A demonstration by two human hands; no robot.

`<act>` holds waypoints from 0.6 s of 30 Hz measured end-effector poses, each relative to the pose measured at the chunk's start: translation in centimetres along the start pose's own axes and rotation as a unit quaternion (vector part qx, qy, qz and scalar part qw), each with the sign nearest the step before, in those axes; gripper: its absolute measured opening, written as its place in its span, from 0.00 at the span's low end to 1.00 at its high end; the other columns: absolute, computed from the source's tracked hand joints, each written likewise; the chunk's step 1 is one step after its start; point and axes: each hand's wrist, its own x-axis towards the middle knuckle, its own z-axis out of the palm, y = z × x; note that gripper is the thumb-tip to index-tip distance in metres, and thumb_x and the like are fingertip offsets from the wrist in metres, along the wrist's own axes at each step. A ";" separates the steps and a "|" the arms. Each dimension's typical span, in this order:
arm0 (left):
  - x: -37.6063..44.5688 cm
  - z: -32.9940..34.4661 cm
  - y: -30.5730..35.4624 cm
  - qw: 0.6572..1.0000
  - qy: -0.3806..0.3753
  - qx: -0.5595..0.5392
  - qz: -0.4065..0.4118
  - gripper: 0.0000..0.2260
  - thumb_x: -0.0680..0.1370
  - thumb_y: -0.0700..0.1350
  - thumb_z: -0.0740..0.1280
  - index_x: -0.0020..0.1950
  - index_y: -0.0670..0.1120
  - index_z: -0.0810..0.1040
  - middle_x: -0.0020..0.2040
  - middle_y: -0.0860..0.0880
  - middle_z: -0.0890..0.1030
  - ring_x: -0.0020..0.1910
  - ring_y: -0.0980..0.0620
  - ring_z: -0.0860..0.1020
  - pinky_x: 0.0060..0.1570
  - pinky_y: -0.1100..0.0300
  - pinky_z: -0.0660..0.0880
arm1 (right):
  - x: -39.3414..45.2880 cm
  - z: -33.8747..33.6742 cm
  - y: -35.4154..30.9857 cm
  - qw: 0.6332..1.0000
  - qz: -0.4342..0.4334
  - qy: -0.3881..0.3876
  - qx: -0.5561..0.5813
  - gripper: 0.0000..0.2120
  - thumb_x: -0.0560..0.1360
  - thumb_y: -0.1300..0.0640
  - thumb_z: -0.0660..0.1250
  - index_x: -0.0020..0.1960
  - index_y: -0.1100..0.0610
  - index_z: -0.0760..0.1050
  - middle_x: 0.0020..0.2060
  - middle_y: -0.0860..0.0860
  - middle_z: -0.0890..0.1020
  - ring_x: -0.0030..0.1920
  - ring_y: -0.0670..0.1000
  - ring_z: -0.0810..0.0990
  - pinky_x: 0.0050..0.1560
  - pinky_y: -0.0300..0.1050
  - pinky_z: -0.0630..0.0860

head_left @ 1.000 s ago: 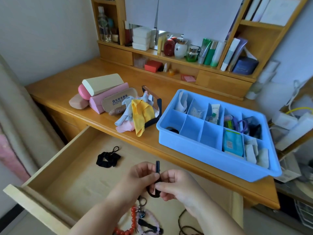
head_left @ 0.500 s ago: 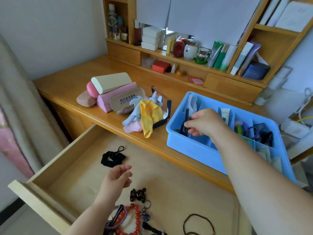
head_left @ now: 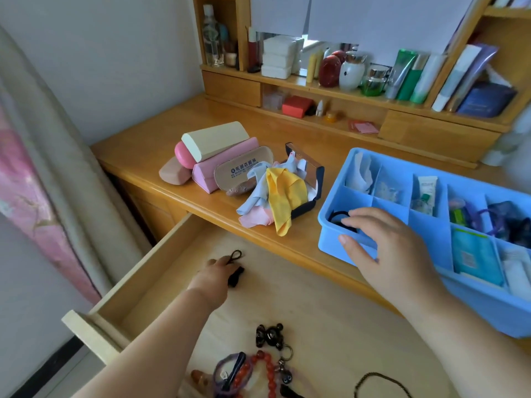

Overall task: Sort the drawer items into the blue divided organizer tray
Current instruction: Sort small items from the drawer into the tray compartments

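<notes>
Indoors, wooden desk (head_left: 161,156), open drawer (head_left: 172,282), left hand (head_left: 214,275) gripping black scrunchie (head_left: 236,275), right hand (head_left: 393,254) spread.

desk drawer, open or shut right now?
Open. The drawer is pulled well out from under the desk; its floor shows, with the left hand and a beaded bracelet inside.

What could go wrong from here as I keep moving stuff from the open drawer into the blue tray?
1. The blue divided plastic tray sits near the wooden desk's front edge, above the open wooden drawer; a nudge from your right hand might tip it.
2. Your left hand covers the black fabric scrunchie, so its thin looped cord may snag or slip the grip.
3. The red beaded bracelet lies tangled with keychains; lifting could drag several together.
</notes>
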 end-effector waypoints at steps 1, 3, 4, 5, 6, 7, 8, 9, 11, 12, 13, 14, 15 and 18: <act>0.0 0.5 0.1 1.000 0.002 0.015 0.003 0.29 0.74 0.33 0.58 0.73 0.53 0.65 0.72 0.52 0.64 0.65 0.48 0.67 0.60 0.58 0.71 | -0.4 -0.1 -0.1 1.000 -0.011 0.013 0.011 0.12 0.74 0.52 0.68 0.53 0.57 0.81 0.53 0.49 0.81 0.53 0.47 0.76 0.49 0.36 0.70; -0.7 0.9 0.5 0.999 0.012 0.034 -0.008 0.22 0.75 0.35 0.60 0.68 0.48 0.71 0.64 0.50 0.71 0.58 0.49 0.73 0.53 0.58 0.73 | -1.4 -0.5 -0.5 0.998 -0.035 0.036 0.029 0.14 0.74 0.51 0.64 0.52 0.58 0.81 0.54 0.50 0.80 0.54 0.46 0.75 0.54 0.32 0.68; -1.3 1.0 0.9 0.999 0.013 0.029 -0.007 0.18 0.76 0.36 0.61 0.65 0.47 0.73 0.61 0.49 0.73 0.55 0.48 0.75 0.51 0.58 0.74 | -2.1 -0.6 -0.7 0.997 -0.051 0.043 0.034 0.14 0.74 0.51 0.63 0.52 0.58 0.81 0.54 0.51 0.80 0.54 0.46 0.75 0.56 0.32 0.67; -2.0 0.9 1.3 1.000 0.017 -0.002 -0.001 0.15 0.77 0.37 0.61 0.62 0.47 0.75 0.58 0.49 0.75 0.53 0.49 0.76 0.50 0.58 0.74 | -2.8 -0.7 -1.0 0.996 -0.067 0.047 0.040 0.14 0.75 0.51 0.63 0.52 0.58 0.81 0.53 0.50 0.80 0.54 0.47 0.76 0.56 0.33 0.68; -2.8 0.7 1.9 0.997 0.022 -0.069 0.003 0.12 0.76 0.37 0.62 0.57 0.47 0.78 0.54 0.49 0.78 0.50 0.49 0.77 0.49 0.57 0.74 | -3.5 -0.7 -1.2 0.995 -0.079 0.046 0.048 0.12 0.75 0.52 0.63 0.51 0.57 0.81 0.52 0.49 0.80 0.53 0.46 0.76 0.56 0.33 0.70; -3.7 0.3 2.6 0.985 0.029 -0.167 0.002 0.10 0.76 0.36 0.63 0.51 0.47 0.81 0.48 0.49 0.80 0.45 0.50 0.78 0.46 0.56 0.75 | -4.3 -0.7 -1.4 0.994 -0.084 0.035 0.061 0.11 0.75 0.52 0.63 0.51 0.56 0.81 0.50 0.48 0.80 0.51 0.44 0.77 0.54 0.34 0.72; -4.7 -0.4 3.5 0.957 0.029 -0.287 0.000 0.09 0.76 0.35 0.63 0.45 0.46 0.81 0.42 0.48 0.81 0.39 0.51 0.78 0.42 0.55 0.75 | -4.9 -0.7 -1.5 0.994 -0.078 0.008 0.080 0.11 0.75 0.52 0.63 0.51 0.54 0.81 0.49 0.45 0.80 0.49 0.42 0.77 0.51 0.35 0.74; -5.8 -1.2 4.4 0.912 0.020 -0.409 0.002 0.09 0.76 0.34 0.64 0.42 0.45 0.80 0.37 0.46 0.82 0.34 0.51 0.78 0.39 0.55 0.75 | -5.4 -0.7 -1.8 0.992 -0.057 -0.033 0.107 0.11 0.75 0.50 0.62 0.52 0.51 0.80 0.50 0.42 0.79 0.46 0.40 0.78 0.48 0.34 0.75; -7.8 -3.2 6.3 0.812 -0.014 -0.581 0.040 0.05 0.75 0.32 0.67 0.43 0.41 0.78 0.36 0.42 0.82 0.34 0.47 0.79 0.39 0.54 0.76 | -6.2 -0.4 -2.7 0.973 0.033 -0.155 0.170 0.16 0.73 0.42 0.62 0.61 0.40 0.73 0.56 0.34 0.75 0.44 0.38 0.78 0.45 0.32 0.76; -8.7 -4.1 7.4 0.782 -0.027 -0.620 0.066 0.04 0.74 0.33 0.69 0.45 0.41 0.78 0.39 0.41 0.83 0.37 0.46 0.81 0.40 0.55 0.77 | -6.4 -0.2 -3.1 0.950 0.090 -0.220 0.205 0.22 0.71 0.37 0.63 0.65 0.34 0.67 0.58 0.31 0.72 0.44 0.38 0.78 0.44 0.31 0.75; -9.4 -4.9 8.6 0.772 -0.033 -0.628 0.088 0.07 0.72 0.34 0.71 0.47 0.43 0.78 0.41 0.42 0.84 0.39 0.46 0.82 0.41 0.57 0.78 | -6.5 0.1 -3.5 0.924 0.137 -0.260 0.244 0.27 0.68 0.35 0.65 0.66 0.31 0.63 0.57 0.30 0.72 0.43 0.38 0.79 0.42 0.30 0.75; -9.9 -5.5 9.8 0.783 -0.029 -0.613 0.106 0.10 0.71 0.36 0.72 0.50 0.46 0.78 0.41 0.45 0.84 0.40 0.47 0.82 0.41 0.58 0.78 | -6.6 0.5 -3.8 0.906 0.170 -0.270 0.279 0.29 0.67 0.36 0.67 0.66 0.31 0.63 0.53 0.32 0.76 0.41 0.38 0.79 0.40 0.29 0.74; -10.3 -5.9 10.5 0.810 -0.014 -0.574 0.124 0.15 0.70 0.37 0.72 0.52 0.51 0.77 0.41 0.48 0.84 0.40 0.49 0.82 0.41 0.59 0.78 | -6.6 1.2 -4.3 0.901 0.185 -0.252 0.301 0.27 0.67 0.38 0.69 0.64 0.32 0.67 0.47 0.35 0.80 0.39 0.39 0.79 0.39 0.28 0.72; -11.4 -6.3 13.5 0.890 0.083 -0.412 0.179 0.28 0.70 0.35 0.68 0.64 0.59 0.67 0.36 0.52 0.81 0.33 0.54 0.77 0.38 0.59 0.75 | -6.2 0.9 -4.6 0.945 0.157 -0.155 0.244 0.09 0.70 0.50 0.72 0.50 0.43 0.79 0.38 0.40 0.80 0.38 0.38 0.77 0.36 0.26 0.68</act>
